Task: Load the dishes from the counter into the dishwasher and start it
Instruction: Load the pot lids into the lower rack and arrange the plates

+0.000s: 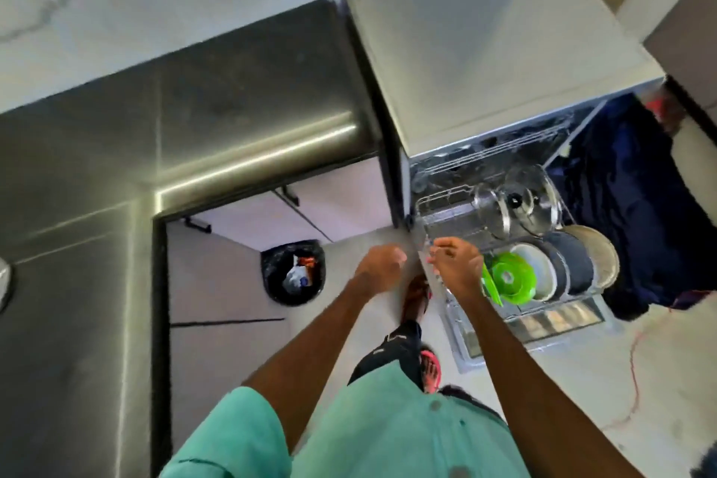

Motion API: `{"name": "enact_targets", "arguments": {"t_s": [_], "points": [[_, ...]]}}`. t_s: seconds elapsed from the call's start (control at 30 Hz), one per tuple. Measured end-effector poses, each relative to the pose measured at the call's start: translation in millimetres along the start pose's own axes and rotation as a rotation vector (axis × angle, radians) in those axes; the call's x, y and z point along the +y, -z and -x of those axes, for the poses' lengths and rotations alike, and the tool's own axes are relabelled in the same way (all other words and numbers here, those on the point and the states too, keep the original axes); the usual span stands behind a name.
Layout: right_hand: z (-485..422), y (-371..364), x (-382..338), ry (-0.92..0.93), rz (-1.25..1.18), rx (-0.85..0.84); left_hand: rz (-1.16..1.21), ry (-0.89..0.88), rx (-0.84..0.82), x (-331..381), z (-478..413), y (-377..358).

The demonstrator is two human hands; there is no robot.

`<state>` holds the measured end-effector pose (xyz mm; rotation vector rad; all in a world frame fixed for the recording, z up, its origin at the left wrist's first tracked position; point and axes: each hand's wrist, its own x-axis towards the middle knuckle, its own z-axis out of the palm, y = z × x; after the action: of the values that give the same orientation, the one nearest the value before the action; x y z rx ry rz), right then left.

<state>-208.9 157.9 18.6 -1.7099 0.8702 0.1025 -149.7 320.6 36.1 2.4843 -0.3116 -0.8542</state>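
Grey steel counter [232,89] behind; round green plastic plate [510,277] stands just right of the curled right hand [459,268], grasp unclear; left hand [382,268] fisted, empty.

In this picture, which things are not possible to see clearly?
Head view only:
- Left hand and right hand: backs face the camera, so what either holds is hidden.
- Upper rack: mostly under the dishwasher top, dark.
- Round metal thing: cut by the left edge.
- Bin contents: too small, blurred.
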Motion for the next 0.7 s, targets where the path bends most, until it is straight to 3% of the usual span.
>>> {"name": "enact_targets", "arguments": {"t_s": [0.2, 0.43, 0.7], "points": [[60.4, -70.6, -76.2, 0.097, -0.039, -0.239, 0.159, 0.119, 0.251, -68.4, 87.4, 65.3], [110.9, -167.6, -151.8, 0.266, 0.094, -0.521, 0.209, 0.228, 0.512, -155.8, 143.4, 160.9], [155.7, -342.5, -221.1, 0.322, 0.216, -0.823, 0.42, 0.497, 0.764, -314.9, 191.7, 251.2]]}}
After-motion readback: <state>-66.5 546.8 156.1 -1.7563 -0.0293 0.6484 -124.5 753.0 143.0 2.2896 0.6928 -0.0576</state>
